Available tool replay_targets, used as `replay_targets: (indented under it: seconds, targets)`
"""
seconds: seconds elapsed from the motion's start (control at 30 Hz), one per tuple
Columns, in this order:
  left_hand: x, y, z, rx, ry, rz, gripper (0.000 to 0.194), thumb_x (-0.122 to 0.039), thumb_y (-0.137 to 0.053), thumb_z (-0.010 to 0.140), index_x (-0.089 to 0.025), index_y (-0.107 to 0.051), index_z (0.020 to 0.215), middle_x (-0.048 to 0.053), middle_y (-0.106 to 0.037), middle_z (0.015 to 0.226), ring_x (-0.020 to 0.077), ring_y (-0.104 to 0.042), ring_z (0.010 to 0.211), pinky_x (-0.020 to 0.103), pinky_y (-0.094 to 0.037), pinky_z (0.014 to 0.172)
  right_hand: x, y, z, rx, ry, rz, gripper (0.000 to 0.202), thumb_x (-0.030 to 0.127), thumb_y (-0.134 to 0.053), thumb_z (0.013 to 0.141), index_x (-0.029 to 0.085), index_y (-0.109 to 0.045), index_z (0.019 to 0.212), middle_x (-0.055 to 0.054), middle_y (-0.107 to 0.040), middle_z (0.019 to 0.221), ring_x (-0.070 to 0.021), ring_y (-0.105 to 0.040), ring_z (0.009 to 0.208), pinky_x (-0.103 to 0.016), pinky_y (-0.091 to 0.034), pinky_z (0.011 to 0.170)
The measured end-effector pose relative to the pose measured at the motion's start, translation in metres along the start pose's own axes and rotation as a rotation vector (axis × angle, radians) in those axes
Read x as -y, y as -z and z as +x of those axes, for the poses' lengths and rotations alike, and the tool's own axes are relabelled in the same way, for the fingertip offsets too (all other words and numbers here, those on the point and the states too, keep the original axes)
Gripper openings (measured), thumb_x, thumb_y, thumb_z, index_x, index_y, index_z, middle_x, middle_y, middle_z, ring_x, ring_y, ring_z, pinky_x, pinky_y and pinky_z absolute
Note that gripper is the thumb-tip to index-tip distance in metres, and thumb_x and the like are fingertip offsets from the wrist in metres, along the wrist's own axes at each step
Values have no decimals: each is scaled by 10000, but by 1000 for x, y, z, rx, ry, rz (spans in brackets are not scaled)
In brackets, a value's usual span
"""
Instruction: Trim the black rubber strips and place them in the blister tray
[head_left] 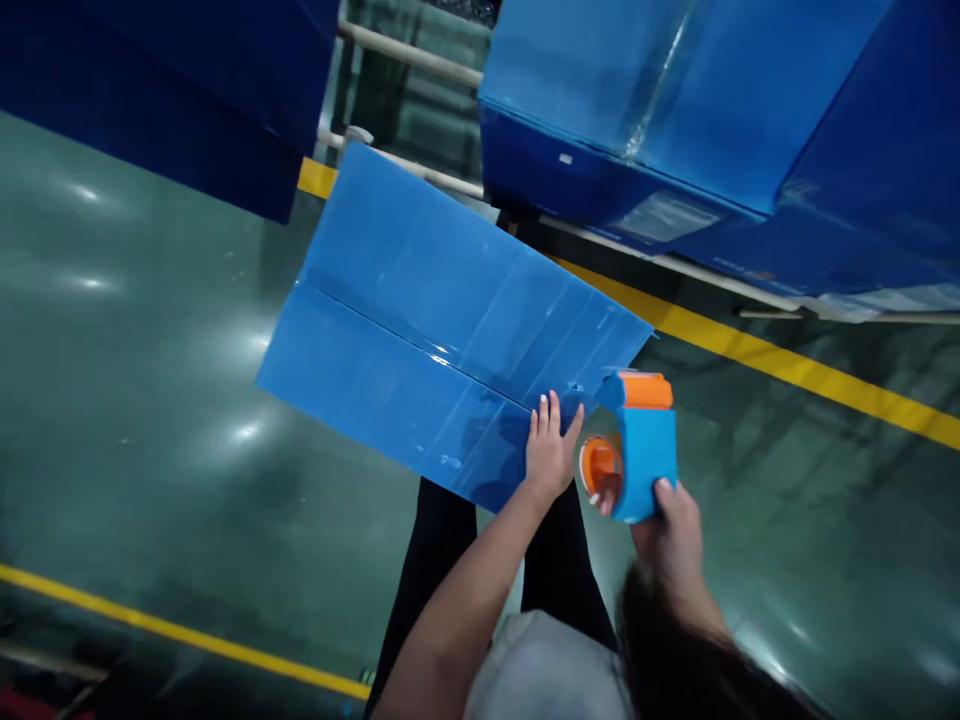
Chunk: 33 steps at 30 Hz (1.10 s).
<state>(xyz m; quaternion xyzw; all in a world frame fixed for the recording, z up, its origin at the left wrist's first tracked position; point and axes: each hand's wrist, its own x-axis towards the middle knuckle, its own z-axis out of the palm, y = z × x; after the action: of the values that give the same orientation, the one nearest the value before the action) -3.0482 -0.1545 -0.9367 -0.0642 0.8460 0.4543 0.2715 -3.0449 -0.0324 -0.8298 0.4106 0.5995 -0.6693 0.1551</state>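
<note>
A blue box (420, 300) lies below me with its two top flaps meeting along a seam. My left hand (551, 450) rests on the right end of that seam, fingers stretched and spread, holding nothing. Just to the right, my right hand (671, 525) grips a blue and orange tape dispenser (649, 450). The dispenser's orange end is close to the box's right edge; whether tape touches the box I cannot tell. Part of the right hand's fingers is hidden behind the dispenser.
Large blue boxes (675, 100) stand at the upper right, one with a strip of clear tape. Another dark blue box (165, 90) is at the upper left. Pale rails (412, 55) run between them. Yellow lines (750, 355) cross the green floor (150, 400).
</note>
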Motion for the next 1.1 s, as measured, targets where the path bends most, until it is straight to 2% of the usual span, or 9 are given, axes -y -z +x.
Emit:
replay_targets:
  seconds: [0.1,0.17,0.27,0.33,0.43,0.53,0.67,0.93,1.1]
  targets:
    - [14,72,-3,22,74,-518,341,-304,-575,901,-194,-683,1205,145,-543,1418,315,-458,1359,489,-367,1134,17,-48,-8,316,87,-201,417,608,-706,728,195,-660,764,-27,-630,538,-200,-591,481,-335,-521,506]
    - [28,133,-2,-55,161,-645,411,-404,-469,950,-163,-664,1220,171,-633,1300,306,-603,1208,478,-480,1026,26,-84,-12,445,281,-398,362,551,-712,749,193,-656,732,-25,-613,540,-189,-579,483,-323,-510,512]
    - [42,232,-1,-115,249,-923,467,-493,-461,946,-147,-682,1168,161,-692,1198,278,-662,1106,435,-511,981,31,-139,-17,561,698,-548,327,478,-684,793,201,-576,655,4,-523,528,-166,-547,522,-324,-515,605]
    - [43,291,-4,-35,253,-1085,447,-506,-525,918,-135,-729,1062,152,-709,1162,264,-661,1103,386,-506,979,29,-170,-20,618,887,-532,339,456,-632,842,210,-501,649,35,-430,514,-139,-485,506,-331,-510,651]
    - [40,351,-11,98,230,-1108,450,-541,-605,862,-144,-752,1017,136,-733,1096,243,-680,1040,344,-517,931,22,-202,-24,687,975,-515,309,426,-581,879,217,-454,690,58,-364,532,-116,-397,492,-345,-494,670]
    - [41,377,-15,113,221,-1032,345,-463,-762,746,-172,-759,931,89,-754,983,202,-691,941,307,-526,873,19,-222,-27,745,994,-542,267,378,-597,859,220,-441,710,64,-343,561,-111,-361,506,-353,-482,682]
    - [53,390,-17,-30,193,-895,183,-305,-808,673,-167,-687,681,16,-687,728,122,-623,720,227,-493,678,23,-241,-28,804,995,-586,273,326,-628,823,225,-409,696,71,-297,581,-108,-329,520,-357,-482,692]
    - [80,424,-16,-110,167,-916,131,-235,-767,668,-169,-654,679,9,-681,703,124,-639,691,240,-521,666,35,-294,-21,889,970,-647,339,304,-646,800,232,-345,664,72,-244,591,-108,-322,525,-340,-502,694]
    - [97,457,-7,-212,177,-811,100,-231,-762,671,-175,-683,646,15,-695,663,124,-639,628,241,-525,617,42,-319,-13,900,884,-800,314,382,-638,829,222,-429,658,41,-369,564,-136,-462,555,-295,-499,625]
